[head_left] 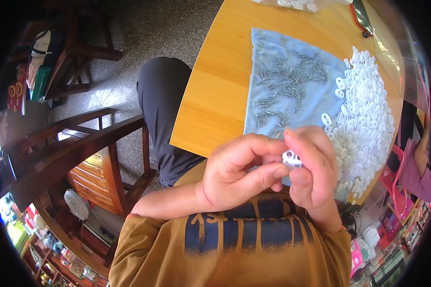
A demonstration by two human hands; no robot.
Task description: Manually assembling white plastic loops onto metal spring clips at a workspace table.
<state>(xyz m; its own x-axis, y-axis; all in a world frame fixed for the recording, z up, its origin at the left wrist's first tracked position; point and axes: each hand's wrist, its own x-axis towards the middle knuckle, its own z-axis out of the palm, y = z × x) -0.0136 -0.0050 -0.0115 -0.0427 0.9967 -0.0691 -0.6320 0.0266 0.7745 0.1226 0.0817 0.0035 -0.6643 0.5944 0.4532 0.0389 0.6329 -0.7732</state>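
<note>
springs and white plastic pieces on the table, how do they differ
The springs are grey and slender, while the white pieces are oval with holes. The springs lie loosely scattered on the blue cloth; the white pieces are heaped thickly along its right side. Both are small, numerous and on the table.

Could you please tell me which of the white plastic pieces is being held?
The white piece between the left hand and the right hand; the others lie in or around the heap, or in the clear bag.
</note>
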